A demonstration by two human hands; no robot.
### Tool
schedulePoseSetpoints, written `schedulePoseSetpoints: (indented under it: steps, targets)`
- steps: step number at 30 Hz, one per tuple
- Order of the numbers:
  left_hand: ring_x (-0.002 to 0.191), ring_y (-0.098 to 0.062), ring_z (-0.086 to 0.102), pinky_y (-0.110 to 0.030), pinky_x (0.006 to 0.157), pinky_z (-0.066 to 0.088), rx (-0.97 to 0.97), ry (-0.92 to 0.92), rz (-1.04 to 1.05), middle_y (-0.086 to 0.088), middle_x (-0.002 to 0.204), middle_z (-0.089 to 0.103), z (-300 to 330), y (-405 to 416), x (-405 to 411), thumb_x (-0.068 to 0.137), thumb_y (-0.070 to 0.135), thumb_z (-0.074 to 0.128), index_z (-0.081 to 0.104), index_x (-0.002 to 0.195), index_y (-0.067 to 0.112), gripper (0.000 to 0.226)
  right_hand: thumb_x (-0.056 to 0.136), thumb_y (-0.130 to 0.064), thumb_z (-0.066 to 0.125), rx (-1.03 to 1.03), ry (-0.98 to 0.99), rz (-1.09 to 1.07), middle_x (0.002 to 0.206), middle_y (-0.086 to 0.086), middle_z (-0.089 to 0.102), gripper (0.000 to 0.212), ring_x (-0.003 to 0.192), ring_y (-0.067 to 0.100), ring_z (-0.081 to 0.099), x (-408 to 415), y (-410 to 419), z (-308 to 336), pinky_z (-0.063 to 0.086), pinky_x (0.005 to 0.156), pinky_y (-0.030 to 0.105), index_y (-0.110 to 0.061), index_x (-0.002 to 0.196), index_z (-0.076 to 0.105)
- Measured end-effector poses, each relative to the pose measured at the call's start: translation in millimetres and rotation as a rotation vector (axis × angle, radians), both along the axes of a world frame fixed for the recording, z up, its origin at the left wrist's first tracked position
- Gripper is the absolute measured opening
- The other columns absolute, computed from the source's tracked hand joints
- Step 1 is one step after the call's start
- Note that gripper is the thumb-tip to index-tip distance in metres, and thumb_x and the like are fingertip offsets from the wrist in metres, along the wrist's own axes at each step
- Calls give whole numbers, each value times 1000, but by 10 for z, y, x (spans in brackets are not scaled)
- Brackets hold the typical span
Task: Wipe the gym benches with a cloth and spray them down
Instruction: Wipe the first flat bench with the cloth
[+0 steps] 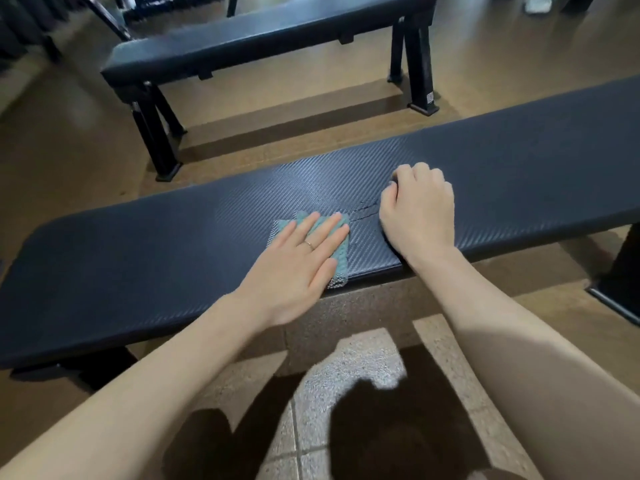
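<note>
Left hand: flat, fingers straight, pressing teal knitted cloth near front edge of black textured padded bench.
Right hand: curled knuckles-up on pad, seemingly empty.

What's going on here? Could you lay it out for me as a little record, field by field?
Place: gym floor with two black benches
Near bench: padded top, textured, being wiped
Far bench: stands behind, untouched
Cloth: teal, lies flat on the near bench by its front edge
Left hand: fingers straight, presses the cloth down
Right hand: fingers curled, rests on the bench top, right of the cloth; nothing visible in it
Wet streaks: between the two hands
Spray bottle: none in view
</note>
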State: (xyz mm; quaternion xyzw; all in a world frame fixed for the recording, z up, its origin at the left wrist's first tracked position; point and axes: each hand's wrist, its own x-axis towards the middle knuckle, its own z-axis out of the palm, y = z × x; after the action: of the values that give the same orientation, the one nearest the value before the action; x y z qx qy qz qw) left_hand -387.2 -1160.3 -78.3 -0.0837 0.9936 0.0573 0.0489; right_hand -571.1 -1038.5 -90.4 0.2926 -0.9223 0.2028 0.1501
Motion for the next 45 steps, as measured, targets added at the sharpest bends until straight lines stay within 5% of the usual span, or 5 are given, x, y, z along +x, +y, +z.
schedulePoseSetpoints:
  steps: [13, 23, 28, 34, 45]
  targets:
    - [156, -4, -12, -40, 129, 1, 55, -18, -54, 18, 170, -2, 22, -738, 487, 105, 54, 5, 5, 161, 40, 58, 100, -23, 42, 3, 10, 13, 115, 13, 56, 28, 104, 34, 50, 5, 36, -66, 40, 90, 47, -8, 115, 60]
    - [159, -21, -3, -41, 129, -3, 4, 10, -265, 5, 172, 1, -48, -304, -1016, 101, 49, 9, 8, 165, 28, 67, 99, -24, 43, 38, 38, -52, 113, 10, 57, 26, 101, 31, 52, 42, -25, -105, 44, 86, 44, -13, 112, 63]
    - [159, -15, -1, -38, 129, -2, 68, 36, -292, 12, 171, 4, -84, -1310, -588, 99, 58, 6, 8, 161, 36, 66, 99, -24, 44, 34, 3, -71, 111, 9, 55, 26, 98, 31, 50, 64, -52, -90, 46, 85, 47, -13, 113, 63]
    - [158, -11, 11, -15, 122, -5, 102, 39, -134, 3, 171, 12, 11, -2044, -529, 97, 55, 10, 19, 163, 24, 74, 98, -23, 45, -5, 5, -111, 106, 9, 57, 25, 95, 32, 51, 102, -115, -99, 48, 81, 49, -12, 108, 66]
    - [148, -33, 30, -47, 115, 29, 106, -50, -148, 3, 171, 13, 37, -1162, -1852, 109, 46, 18, 10, 164, 37, 56, 99, -21, 47, -80, -59, -119, 109, 0, 56, 23, 101, 24, 50, 113, -120, -75, 46, 89, 42, -17, 110, 66]
